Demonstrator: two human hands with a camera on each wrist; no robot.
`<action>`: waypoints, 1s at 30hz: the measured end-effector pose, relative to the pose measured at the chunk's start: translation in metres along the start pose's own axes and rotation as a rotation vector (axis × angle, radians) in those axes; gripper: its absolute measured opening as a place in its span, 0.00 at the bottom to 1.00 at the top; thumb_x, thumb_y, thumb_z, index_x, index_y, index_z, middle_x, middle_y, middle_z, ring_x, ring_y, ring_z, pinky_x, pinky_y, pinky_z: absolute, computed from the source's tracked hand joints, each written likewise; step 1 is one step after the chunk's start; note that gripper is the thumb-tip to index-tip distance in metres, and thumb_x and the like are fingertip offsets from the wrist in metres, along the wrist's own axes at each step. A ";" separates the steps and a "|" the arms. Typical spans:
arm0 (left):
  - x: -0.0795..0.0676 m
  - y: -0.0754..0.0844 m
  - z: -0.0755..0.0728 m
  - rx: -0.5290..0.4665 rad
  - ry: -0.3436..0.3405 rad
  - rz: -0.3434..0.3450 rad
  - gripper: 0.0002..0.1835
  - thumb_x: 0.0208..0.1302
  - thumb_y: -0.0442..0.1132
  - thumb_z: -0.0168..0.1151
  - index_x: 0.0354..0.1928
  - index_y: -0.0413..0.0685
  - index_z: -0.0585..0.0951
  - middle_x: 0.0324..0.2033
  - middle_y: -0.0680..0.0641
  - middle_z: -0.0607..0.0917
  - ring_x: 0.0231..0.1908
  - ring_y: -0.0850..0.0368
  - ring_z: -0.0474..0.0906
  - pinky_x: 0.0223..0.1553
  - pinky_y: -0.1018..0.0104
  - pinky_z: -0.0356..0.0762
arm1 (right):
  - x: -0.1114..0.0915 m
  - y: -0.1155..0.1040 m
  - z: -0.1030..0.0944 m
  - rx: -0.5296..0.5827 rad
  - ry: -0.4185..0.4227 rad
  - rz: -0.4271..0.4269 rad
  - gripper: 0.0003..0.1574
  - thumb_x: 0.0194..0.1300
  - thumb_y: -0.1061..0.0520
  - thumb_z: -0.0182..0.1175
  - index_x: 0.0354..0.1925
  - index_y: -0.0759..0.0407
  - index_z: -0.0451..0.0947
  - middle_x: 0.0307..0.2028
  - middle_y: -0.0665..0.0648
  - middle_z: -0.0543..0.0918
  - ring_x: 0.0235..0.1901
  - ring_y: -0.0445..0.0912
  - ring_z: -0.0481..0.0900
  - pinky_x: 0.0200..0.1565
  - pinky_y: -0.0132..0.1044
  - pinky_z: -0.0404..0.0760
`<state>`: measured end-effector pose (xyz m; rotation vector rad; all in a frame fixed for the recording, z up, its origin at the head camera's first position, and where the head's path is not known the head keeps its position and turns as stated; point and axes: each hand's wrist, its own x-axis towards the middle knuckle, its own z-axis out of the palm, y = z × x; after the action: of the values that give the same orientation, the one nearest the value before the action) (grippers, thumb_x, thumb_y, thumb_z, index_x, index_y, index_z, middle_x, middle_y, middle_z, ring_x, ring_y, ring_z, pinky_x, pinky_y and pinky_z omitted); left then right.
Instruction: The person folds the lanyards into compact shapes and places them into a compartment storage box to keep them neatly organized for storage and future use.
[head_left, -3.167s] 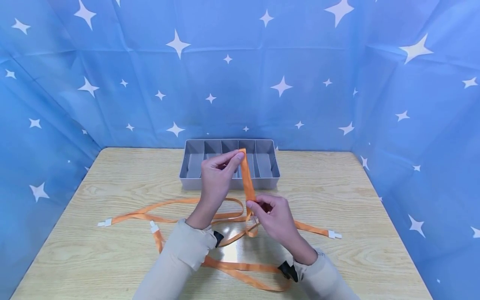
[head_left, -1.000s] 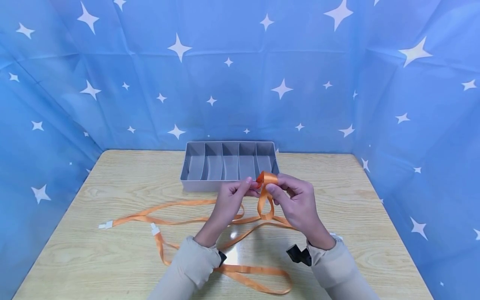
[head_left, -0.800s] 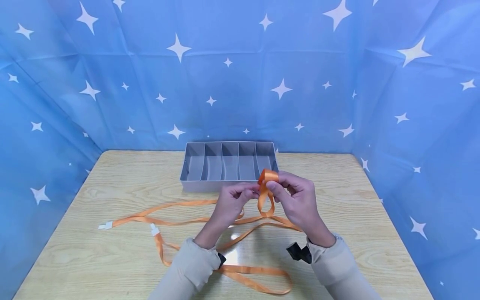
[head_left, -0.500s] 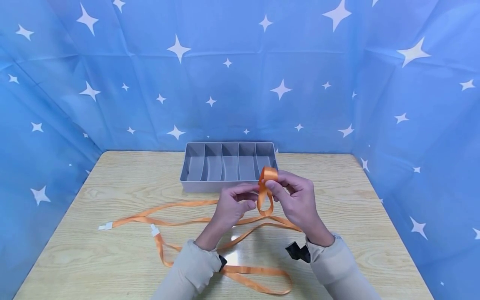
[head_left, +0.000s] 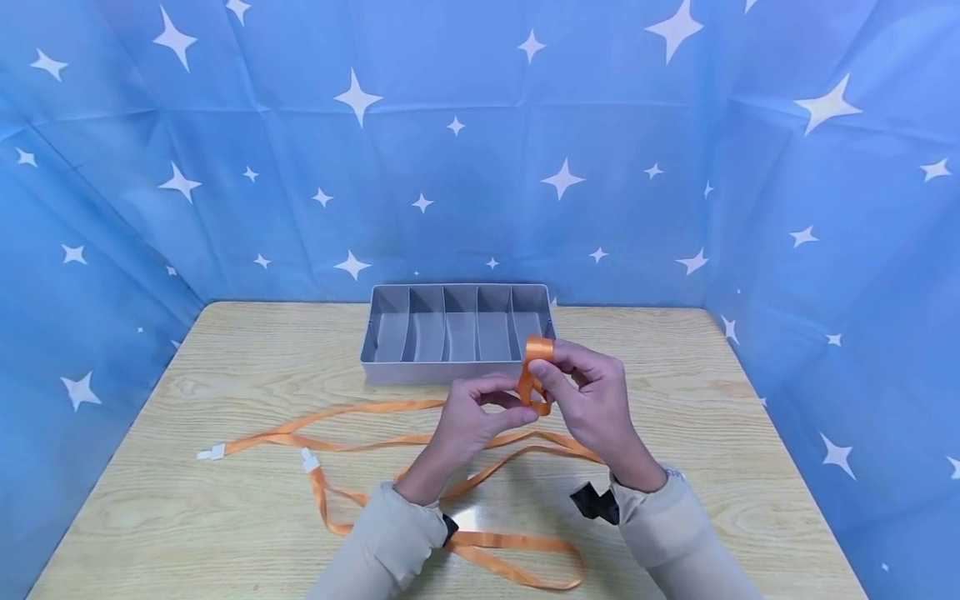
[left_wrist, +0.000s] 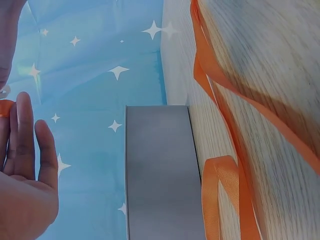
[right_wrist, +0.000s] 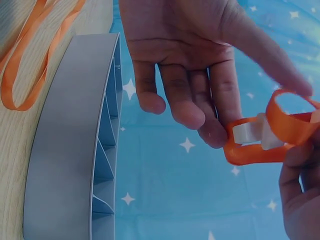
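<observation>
An orange lanyard (head_left: 539, 347), coiled into a small loop, hangs above the table in front of the tray. My right hand (head_left: 592, 392) pinches its upper part between thumb and fingers. From the other side, the thumb and fingertips of my left hand (head_left: 468, 421) meet the lower end of the coil, the outer fingers spread and free. In the right wrist view a white plastic clip (right_wrist: 252, 131) lies inside the orange band, beside the left fingertips. Part of the coil is hidden behind the right fingers.
A grey tray (head_left: 442, 374) with several upright dividers stands at the back of the wooden table (head_left: 262, 350). Orange lanyards lie loose across the table: one strap has a white clip (head_left: 212, 452) at the left, and another clip (head_left: 310, 460) sits nearer the middle.
My left hand has moved right, its thumb coming up against the coil. The hanging loop has become shorter and tighter. About three seconds ago the strap was stretched long between both hands.
</observation>
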<state>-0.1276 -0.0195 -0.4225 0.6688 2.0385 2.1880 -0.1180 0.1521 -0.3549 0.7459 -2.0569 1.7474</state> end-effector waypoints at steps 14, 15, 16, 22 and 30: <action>0.003 -0.003 0.013 0.066 0.045 0.112 0.07 0.63 0.37 0.70 0.42 0.46 0.89 0.40 0.51 0.88 0.37 0.51 0.81 0.41 0.61 0.80 | -0.001 0.000 0.000 -0.004 0.008 0.007 0.07 0.69 0.64 0.62 0.37 0.68 0.84 0.26 0.59 0.82 0.21 0.44 0.77 0.25 0.32 0.79; 0.003 -0.002 0.013 0.069 0.049 0.116 0.06 0.64 0.37 0.69 0.42 0.46 0.89 0.39 0.50 0.88 0.36 0.52 0.81 0.41 0.62 0.80 | -0.001 0.000 0.000 -0.005 0.010 0.007 0.06 0.68 0.64 0.62 0.37 0.68 0.84 0.26 0.59 0.83 0.21 0.44 0.77 0.26 0.32 0.80; 0.003 -0.002 0.014 0.070 0.052 0.120 0.06 0.64 0.36 0.69 0.41 0.45 0.89 0.38 0.50 0.88 0.36 0.53 0.81 0.41 0.62 0.80 | -0.001 -0.001 0.000 -0.006 0.013 0.004 0.06 0.68 0.65 0.62 0.37 0.68 0.84 0.27 0.59 0.83 0.21 0.44 0.77 0.26 0.32 0.80; 0.002 -0.001 0.012 0.087 0.046 0.065 0.04 0.66 0.38 0.68 0.39 0.48 0.88 0.36 0.52 0.87 0.35 0.56 0.79 0.40 0.62 0.79 | -0.001 -0.001 -0.004 -0.004 0.049 -0.016 0.05 0.66 0.70 0.62 0.38 0.69 0.84 0.23 0.56 0.80 0.20 0.43 0.72 0.23 0.31 0.73; 0.000 0.001 0.007 0.175 -0.002 0.002 0.06 0.67 0.45 0.66 0.38 0.52 0.86 0.35 0.56 0.87 0.37 0.58 0.80 0.42 0.59 0.80 | -0.003 -0.001 -0.012 0.040 0.082 0.173 0.08 0.69 0.67 0.59 0.40 0.73 0.84 0.18 0.53 0.70 0.17 0.45 0.64 0.19 0.35 0.64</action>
<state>-0.1251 -0.0125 -0.4214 0.6889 2.2479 2.0253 -0.1162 0.1646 -0.3534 0.5112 -2.0910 1.8834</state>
